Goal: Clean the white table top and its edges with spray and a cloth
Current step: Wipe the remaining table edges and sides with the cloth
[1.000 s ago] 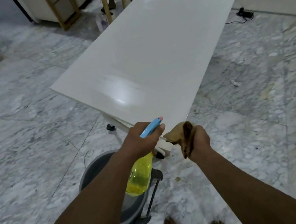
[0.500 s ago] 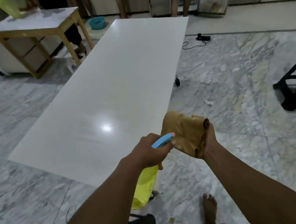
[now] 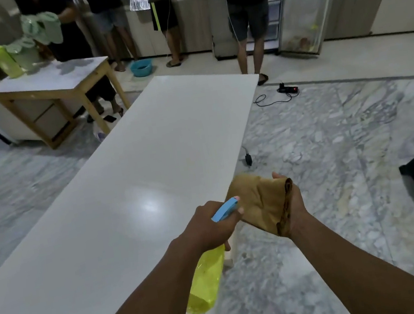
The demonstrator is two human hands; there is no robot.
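- Gripping the yellow spray bottle (image 3: 207, 285) by its blue head, the left hand (image 3: 207, 228) hangs over the white desk's (image 3: 113, 188) right edge.
- Right hand (image 3: 296, 206) clutches a brown cloth (image 3: 258, 205) beside that edge.

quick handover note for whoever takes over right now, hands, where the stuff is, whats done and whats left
Left hand: grips the yellow plastic spray bottle with a blue trigger head, nozzle pointing at the cloth.
Right hand: holds the crumpled tan cloth by the table's near right edge; it seems lifted off the surface.
Long white table top: glossy, with no spray drops or wipe marks that I can make out.
Done: tools in hand; cannot tell if any part is already wiped.
Left: probably spray, then wipe the top and all edges.
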